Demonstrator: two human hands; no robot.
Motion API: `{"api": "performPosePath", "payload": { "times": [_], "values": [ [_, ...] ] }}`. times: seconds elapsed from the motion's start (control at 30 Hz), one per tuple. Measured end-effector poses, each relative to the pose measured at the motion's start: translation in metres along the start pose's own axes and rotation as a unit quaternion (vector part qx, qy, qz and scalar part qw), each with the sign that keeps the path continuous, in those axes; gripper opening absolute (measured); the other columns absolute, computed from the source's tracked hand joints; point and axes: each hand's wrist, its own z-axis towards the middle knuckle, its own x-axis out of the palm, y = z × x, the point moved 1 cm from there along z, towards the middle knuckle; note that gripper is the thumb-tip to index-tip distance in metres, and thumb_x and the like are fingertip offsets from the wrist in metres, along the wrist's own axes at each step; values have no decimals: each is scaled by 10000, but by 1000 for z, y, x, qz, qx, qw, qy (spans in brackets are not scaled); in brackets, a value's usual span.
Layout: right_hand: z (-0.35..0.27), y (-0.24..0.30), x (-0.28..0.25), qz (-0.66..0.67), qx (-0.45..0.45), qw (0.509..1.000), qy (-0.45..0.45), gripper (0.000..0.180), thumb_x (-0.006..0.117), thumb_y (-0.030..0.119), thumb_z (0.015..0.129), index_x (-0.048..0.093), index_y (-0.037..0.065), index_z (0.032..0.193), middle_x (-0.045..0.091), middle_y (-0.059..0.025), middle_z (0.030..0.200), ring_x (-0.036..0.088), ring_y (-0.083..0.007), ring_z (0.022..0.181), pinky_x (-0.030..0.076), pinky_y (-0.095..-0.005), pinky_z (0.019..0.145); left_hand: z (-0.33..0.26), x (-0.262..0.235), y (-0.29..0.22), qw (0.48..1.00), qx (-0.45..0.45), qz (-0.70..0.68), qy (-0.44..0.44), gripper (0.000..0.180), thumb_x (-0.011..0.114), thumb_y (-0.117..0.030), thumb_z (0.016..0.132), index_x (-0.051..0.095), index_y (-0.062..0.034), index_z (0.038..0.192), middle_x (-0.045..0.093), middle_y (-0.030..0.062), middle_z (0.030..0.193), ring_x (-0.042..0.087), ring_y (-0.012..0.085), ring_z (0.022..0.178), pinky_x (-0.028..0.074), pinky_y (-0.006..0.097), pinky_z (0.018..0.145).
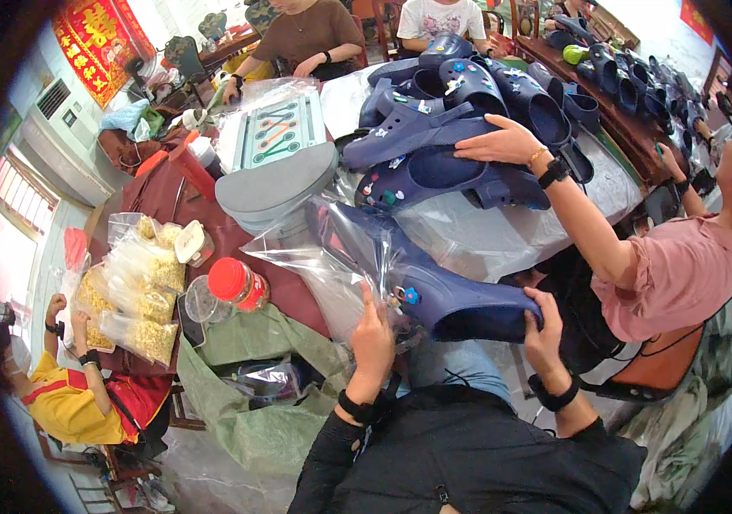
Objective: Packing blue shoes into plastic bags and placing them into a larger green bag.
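My left hand point(372, 338) grips the edge of a clear plastic bag point(323, 257) near its opening. My right hand point(543, 330) holds the heel of a dark blue foam clog point(456, 295) with small coloured charms on it. The clog lies partly inside the bag, toe toward the left. Both my forearms wear black sleeves and black wristbands. Just beyond the bag rests a grey shoe sole point(276, 184) turned bottom up.
A heap of dark blue clogs point(460, 111) covers the table's far side, and a person in a pink shirt point(679, 274) at the right reaches a hand point(499, 144) onto it. Bags of small yellow pieces point(139, 291) and a red-lidded jar point(242, 284) stand at the left. Other people sit around.
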Motion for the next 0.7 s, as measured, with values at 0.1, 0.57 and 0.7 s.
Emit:
{"api": "performPosePath", "payload": {
  "times": [0.1, 0.57, 0.7],
  "values": [
    [-15, 8, 23, 2, -46, 998, -40, 331, 515, -79, 787, 526, -62, 1117, 555, -212, 1051, 555, -356, 993, 428, -375, 897, 1, 5, -6, 999, -30, -27, -4, 564, 457, -185, 955, 221, -35, 1446, 605, 258, 738, 567, 397, 554, 411, 451, 493],
    [-25, -34, 77, 12, -122, 992, -13, 441, 504, -71, 789, 467, -62, 1228, 515, -259, 1110, 527, -405, 1009, 422, -414, 908, 1, -1, -2, 999, -29, -33, 16, 520, 404, -208, 983, 228, -122, 1464, 618, 270, 941, 505, 335, 474, 386, 415, 478],
    [-15, -27, 85, 28, -114, 993, -5, 434, 489, -67, 811, 453, -60, 1244, 511, -260, 1113, 523, -403, 1012, 418, -415, 914, -1, 6, 5, 998, 22, -28, -50, 554, 442, -192, 964, 223, -129, 1468, 542, 154, 547, 504, 331, 441, 373, 417, 447]
  ]
}}
